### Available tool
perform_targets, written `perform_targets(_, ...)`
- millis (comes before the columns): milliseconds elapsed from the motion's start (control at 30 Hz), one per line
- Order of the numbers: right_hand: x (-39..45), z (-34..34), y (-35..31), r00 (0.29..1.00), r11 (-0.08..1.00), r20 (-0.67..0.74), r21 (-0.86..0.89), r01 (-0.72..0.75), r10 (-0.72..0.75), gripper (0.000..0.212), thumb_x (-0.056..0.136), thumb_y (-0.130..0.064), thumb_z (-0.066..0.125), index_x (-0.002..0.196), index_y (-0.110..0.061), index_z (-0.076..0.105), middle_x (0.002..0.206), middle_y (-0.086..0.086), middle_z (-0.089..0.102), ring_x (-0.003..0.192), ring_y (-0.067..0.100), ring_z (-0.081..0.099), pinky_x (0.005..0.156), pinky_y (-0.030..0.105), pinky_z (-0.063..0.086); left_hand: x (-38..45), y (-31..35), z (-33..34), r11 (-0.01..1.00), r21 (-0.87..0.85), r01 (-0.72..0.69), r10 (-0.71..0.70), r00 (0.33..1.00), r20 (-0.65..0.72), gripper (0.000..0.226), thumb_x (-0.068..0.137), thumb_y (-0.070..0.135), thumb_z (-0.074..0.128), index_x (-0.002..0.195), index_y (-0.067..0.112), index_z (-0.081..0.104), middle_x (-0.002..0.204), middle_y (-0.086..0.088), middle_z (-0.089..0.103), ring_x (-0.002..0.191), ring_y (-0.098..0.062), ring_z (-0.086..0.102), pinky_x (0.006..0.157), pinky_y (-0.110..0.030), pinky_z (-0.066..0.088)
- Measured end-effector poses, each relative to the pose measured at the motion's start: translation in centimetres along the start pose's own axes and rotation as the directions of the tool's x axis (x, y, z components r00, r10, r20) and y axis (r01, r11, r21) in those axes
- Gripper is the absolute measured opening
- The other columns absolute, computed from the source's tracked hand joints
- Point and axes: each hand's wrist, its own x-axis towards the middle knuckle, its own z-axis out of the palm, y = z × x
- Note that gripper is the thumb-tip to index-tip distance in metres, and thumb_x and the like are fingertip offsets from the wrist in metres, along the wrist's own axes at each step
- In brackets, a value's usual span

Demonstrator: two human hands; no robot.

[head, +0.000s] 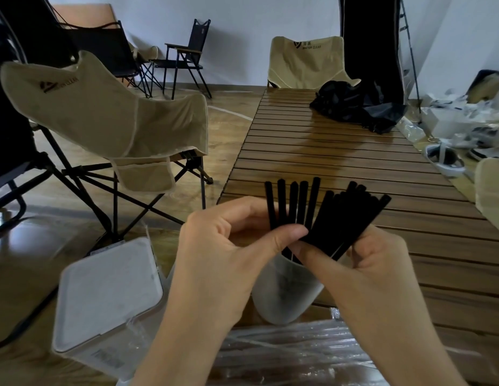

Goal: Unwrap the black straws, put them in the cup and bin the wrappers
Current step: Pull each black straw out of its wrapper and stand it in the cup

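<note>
My left hand [223,246] pinches a fan of several black straws [293,201] between thumb and fingers. My right hand [365,263] grips a second, tighter bundle of black straws [351,218] that leans to the right. Both bundles meet just above the frosted white cup [284,296], which stands at the near left corner of the slatted wooden table [354,162]. Whether the straws' lower ends sit inside the cup is hidden by my hands. Clear plastic wrappers [293,355] lie crumpled at the table's near edge.
A white lidded bin [109,299] stands on the floor left of the table. A beige folding chair [103,115] is further left, another at the table's far end. A black bag [357,107] lies on the far tabletop. White clutter is on the right.
</note>
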Motion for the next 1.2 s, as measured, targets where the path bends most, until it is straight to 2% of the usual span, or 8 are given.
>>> perform_targets(267,-0.03,0.07,-0.19,1.000,1.000,0.004,0.004,-0.005,0.005,0.021,0.071,-0.011,0.075,0.088,-0.024,0.072,0.080,-0.018,0.072,0.080,-0.006,0.066,0.064,0.004,0.046,0.11,-0.10,-0.12,1.000,0.010,-0.010,0.010,1.000,-0.006,0.019,0.067,0.021,0.077,0.084,0.027,0.076,0.084,0.013,0.076,0.084,-0.006,0.072,0.075,-0.020,0.056)
perform_targets(433,-0.01,0.19,0.07,0.998,0.998,-0.059,-0.066,-0.005,0.001,0.029,0.065,-0.014,0.076,0.085,-0.028,0.061,0.083,-0.013,0.069,0.081,0.001,0.064,0.069,0.011,0.049,0.07,-0.03,-0.25,0.999,0.029,-0.019,0.019,1.000,0.014,0.021,0.066,0.018,0.078,0.086,0.022,0.076,0.084,0.013,0.076,0.082,-0.004,0.072,0.072,-0.015,0.055)
perform_targets(533,-0.13,0.14,-0.11,0.999,0.999,-0.036,-0.034,-0.011,0.010,0.032,0.068,-0.008,0.075,0.089,-0.026,0.059,0.085,-0.016,0.068,0.082,-0.001,0.064,0.067,0.008,0.048,0.09,0.06,-0.36,0.999,0.030,-0.017,0.016,1.000,0.025,0.022,0.064,0.020,0.078,0.085,0.024,0.076,0.084,0.013,0.076,0.082,-0.004,0.073,0.072,-0.016,0.056)
perform_targets(633,-0.07,0.16,-0.29,1.000,0.999,-0.004,-0.047,0.001,-0.001,0.031,0.067,-0.011,0.074,0.091,-0.025,0.061,0.087,-0.018,0.068,0.084,-0.003,0.064,0.068,0.007,0.047,0.10,0.20,-0.27,1.000,0.015,-0.007,0.007,1.000,0.015,0.021,0.060,0.022,0.078,0.081,0.026,0.076,0.081,0.013,0.076,0.080,-0.004,0.073,0.070,-0.015,0.056)
perform_targets(967,-0.18,0.31,-0.36,0.999,0.998,-0.026,-0.051,0.044,-0.045,0.034,0.066,-0.008,0.073,0.091,-0.027,0.060,0.089,-0.015,0.068,0.085,-0.001,0.064,0.070,0.009,0.049,-0.06,0.18,-0.55,0.999,0.052,0.002,-0.003,1.000,0.023,0.025,0.062,0.023,0.078,0.086,0.021,0.077,0.085,0.011,0.076,0.083,-0.005,0.073,0.074,-0.021,0.058)
perform_targets(1067,-0.18,0.29,-0.58,0.996,0.993,-0.044,-0.086,0.076,-0.080,0.032,0.065,-0.020,0.073,0.092,-0.029,0.059,0.088,-0.009,0.068,0.088,0.006,0.065,0.076,0.015,0.051,-0.15,0.30,-0.63,0.998,0.069,-0.007,0.006,1.000,0.018,0.025,0.063,0.028,0.078,0.087,0.020,0.077,0.084,0.011,0.076,0.084,-0.005,0.072,0.073,-0.019,0.057)
perform_targets(1200,-0.03,-0.06,-0.82,0.984,0.982,-0.052,-0.095,0.164,-0.169,0.035,0.070,-0.009,0.077,0.093,-0.028,0.060,0.088,-0.002,0.068,0.091,0.014,0.065,0.078,0.016,0.050,-0.23,0.24,-0.98,0.996,0.094,0.002,-0.002,1.000,0.007,0.023,0.063,0.039,0.081,0.083,0.028,0.077,0.083,0.013,0.076,0.082,-0.005,0.072,0.073,-0.017,0.056)
